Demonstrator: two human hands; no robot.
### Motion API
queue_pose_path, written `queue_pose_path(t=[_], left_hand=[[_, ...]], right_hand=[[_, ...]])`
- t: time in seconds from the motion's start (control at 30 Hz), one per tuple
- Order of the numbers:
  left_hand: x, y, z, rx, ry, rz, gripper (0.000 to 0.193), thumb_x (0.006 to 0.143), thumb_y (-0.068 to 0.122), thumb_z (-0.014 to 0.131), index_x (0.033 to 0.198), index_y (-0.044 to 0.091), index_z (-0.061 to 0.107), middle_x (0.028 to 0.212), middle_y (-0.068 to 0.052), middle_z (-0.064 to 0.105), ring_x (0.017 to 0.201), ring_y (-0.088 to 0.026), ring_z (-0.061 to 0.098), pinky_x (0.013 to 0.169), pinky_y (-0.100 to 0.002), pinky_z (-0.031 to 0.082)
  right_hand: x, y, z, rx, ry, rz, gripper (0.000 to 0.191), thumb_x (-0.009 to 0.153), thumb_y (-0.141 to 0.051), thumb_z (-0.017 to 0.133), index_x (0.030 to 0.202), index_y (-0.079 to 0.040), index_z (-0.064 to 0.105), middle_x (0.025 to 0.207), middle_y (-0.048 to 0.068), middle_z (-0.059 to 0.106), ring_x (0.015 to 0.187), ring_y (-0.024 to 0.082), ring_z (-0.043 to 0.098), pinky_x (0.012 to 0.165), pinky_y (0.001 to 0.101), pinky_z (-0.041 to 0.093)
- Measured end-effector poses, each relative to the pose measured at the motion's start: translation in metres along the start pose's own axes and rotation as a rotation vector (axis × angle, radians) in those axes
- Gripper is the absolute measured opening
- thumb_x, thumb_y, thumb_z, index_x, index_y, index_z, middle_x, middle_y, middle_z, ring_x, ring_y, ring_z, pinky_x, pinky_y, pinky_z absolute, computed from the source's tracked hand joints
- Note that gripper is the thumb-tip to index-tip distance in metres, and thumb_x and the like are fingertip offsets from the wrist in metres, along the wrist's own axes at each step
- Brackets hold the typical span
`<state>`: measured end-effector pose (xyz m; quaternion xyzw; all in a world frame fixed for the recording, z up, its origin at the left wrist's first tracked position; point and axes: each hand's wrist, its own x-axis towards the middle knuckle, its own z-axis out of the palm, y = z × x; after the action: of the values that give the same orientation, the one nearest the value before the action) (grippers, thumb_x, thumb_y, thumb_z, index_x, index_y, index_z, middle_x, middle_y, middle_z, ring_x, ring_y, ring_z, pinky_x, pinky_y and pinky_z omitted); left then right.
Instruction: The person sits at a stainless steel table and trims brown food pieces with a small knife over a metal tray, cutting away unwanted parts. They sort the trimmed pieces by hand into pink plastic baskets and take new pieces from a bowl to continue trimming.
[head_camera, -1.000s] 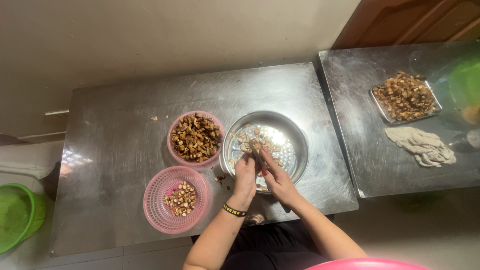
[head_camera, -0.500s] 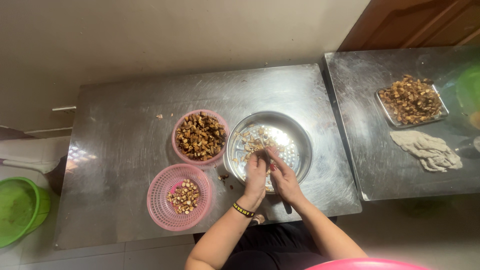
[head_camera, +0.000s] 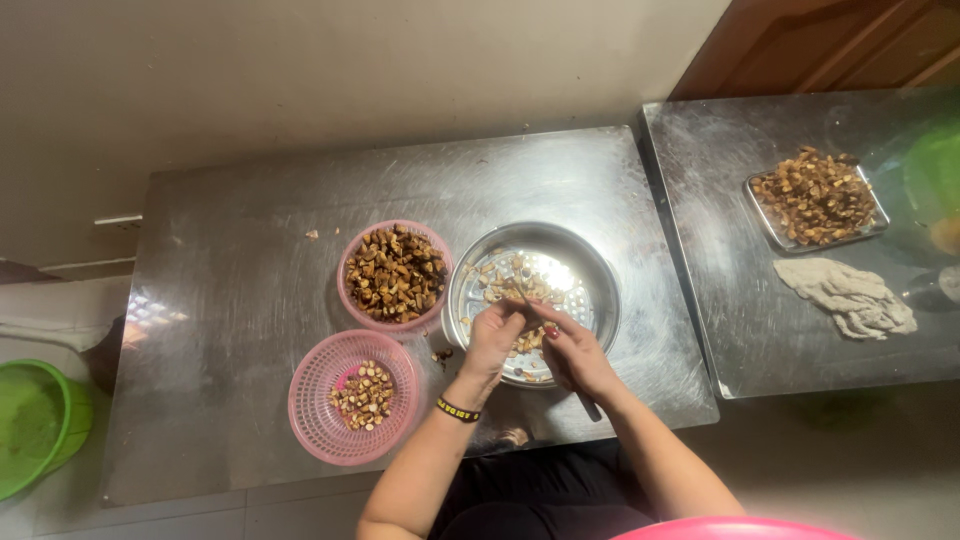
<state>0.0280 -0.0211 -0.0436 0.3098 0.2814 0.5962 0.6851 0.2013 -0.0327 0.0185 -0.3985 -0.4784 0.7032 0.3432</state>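
Both hands meet over the metal bowl (head_camera: 590, 290), at three o'clock from the full pink basket (head_camera: 395, 272). The left hand (head_camera: 495, 338) pinches a small brown piece; the right hand (head_camera: 572, 352) is closed around a dark-handled knife (head_camera: 580, 395). With fingertips so close to the blade, a slip could nick them, or flick the piece toward the lower basket (head_camera: 352, 410) at seven o'clock

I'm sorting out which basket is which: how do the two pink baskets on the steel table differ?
The upper pink basket is heaped nearly full of dark brown pieces; the lower pink basket holds only a small, paler pile, its mesh floor mostly bare. The upper one touches the metal bowl; the lower sits apart, nearer the table edge. Both are round, pink, perforated plastic.
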Motion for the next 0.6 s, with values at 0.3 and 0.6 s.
queue_pose_path(t=[0.3,0.6], left_hand=[[0.003,0.002,-0.002,-0.052,-0.006,-0.062,0.020,0.106,0.005,0.061,0.122,-0.005,0.068,0.113,-0.016,0.074,0.104,-0.020,0.072,0.101,-0.036,0.056],[0.005,-0.004,0.007,0.008,0.236,-0.016,0.022,0.102,0.007,0.057,0.119,-0.001,0.068,0.114,-0.012,0.074,0.099,-0.016,0.072,0.093,-0.029,0.058]], right_hand=[[-0.002,-0.008,-0.003,0.630,-0.120,0.126,0.052,0.109,-0.032,0.042,0.154,-0.006,0.037,0.057,-0.003,0.041,0.036,0.004,0.037,0.034,0.0191,0.037],[0.004,0.015,-0.001,-0.136,0.044,-0.012,0.058,0.108,-0.027,0.044,0.164,-0.018,0.038,0.062,0.000,0.043,0.041,0.005,0.037,0.037,0.0215,0.038]])
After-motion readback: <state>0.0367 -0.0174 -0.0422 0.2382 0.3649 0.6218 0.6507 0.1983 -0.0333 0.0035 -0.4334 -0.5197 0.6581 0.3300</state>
